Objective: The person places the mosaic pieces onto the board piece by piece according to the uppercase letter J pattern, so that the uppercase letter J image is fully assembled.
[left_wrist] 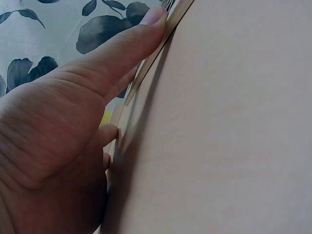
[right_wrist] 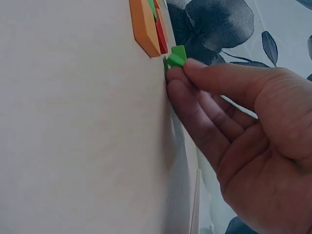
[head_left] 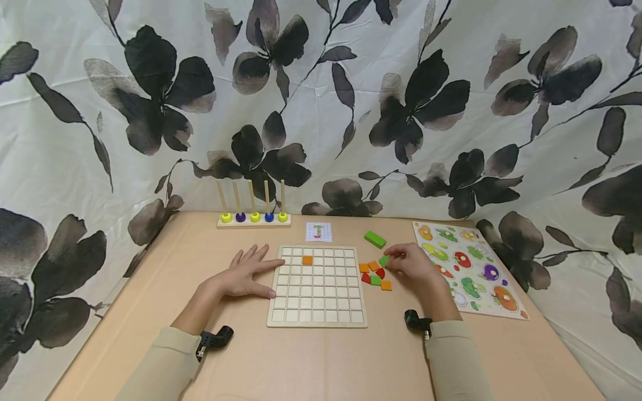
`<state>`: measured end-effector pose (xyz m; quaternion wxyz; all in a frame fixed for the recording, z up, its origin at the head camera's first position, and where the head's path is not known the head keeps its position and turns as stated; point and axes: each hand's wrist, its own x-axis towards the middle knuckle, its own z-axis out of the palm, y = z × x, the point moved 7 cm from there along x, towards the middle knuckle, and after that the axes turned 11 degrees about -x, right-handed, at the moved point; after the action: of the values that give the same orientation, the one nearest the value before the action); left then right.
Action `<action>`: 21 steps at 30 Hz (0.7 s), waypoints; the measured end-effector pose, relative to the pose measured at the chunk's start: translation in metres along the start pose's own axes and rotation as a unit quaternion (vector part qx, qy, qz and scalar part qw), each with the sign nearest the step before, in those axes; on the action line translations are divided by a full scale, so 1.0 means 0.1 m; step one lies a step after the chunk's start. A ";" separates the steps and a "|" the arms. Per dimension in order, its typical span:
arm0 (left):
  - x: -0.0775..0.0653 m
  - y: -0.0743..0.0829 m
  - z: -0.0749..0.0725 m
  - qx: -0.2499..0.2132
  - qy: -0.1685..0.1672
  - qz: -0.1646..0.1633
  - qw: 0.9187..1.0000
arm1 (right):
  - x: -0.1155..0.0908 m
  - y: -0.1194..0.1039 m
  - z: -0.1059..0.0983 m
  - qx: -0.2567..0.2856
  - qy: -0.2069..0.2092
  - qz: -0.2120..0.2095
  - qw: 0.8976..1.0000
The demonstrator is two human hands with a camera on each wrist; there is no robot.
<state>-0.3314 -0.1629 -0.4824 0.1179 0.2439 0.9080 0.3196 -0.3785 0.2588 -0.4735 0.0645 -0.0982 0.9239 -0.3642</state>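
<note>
A wooden grid board [head_left: 316, 289] lies in the middle of the table, with an orange square tile [head_left: 307, 260] in one cell of its top row. My left hand [head_left: 246, 274] rests at the board's left side, fingers spread; its thumb [left_wrist: 131, 46] lies against the edge in the left wrist view. To the right of the board, my right hand [head_left: 415, 264] pinches a small green tile [right_wrist: 176, 59] between thumb and fingertips. Beside that hand lies a loose cluster of orange, red and green tiles, among them an orange tile [head_left: 386, 285] and a red piece [head_left: 366, 277].
Behind the board lies a small pattern card [head_left: 319, 232]. A peg stand [head_left: 254, 224] with yellow and blue rings stands at the back left. A green block [head_left: 375, 239] lies behind the tiles. On the right is a vegetable picture board [head_left: 473, 267].
</note>
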 end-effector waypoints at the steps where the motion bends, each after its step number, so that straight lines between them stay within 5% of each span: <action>1: 0.00 0.00 0.00 0.001 0.001 0.000 1.000 | 0.00 -0.01 -0.01 0.000 0.001 -0.003 1.000; 12: 0.00 0.02 0.00 0.001 0.006 0.010 1.000 | 0.00 -0.24 -0.05 -0.018 0.044 -0.061 0.997; 21: -0.01 0.03 0.00 0.002 0.004 0.005 1.000 | 0.01 -0.41 0.07 0.044 0.066 -0.039 0.996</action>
<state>-0.3292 -0.1614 -0.4804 0.1119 0.2474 0.9078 0.3196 -0.3730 0.2243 -0.4508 -0.0070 -0.1073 0.9048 -0.4121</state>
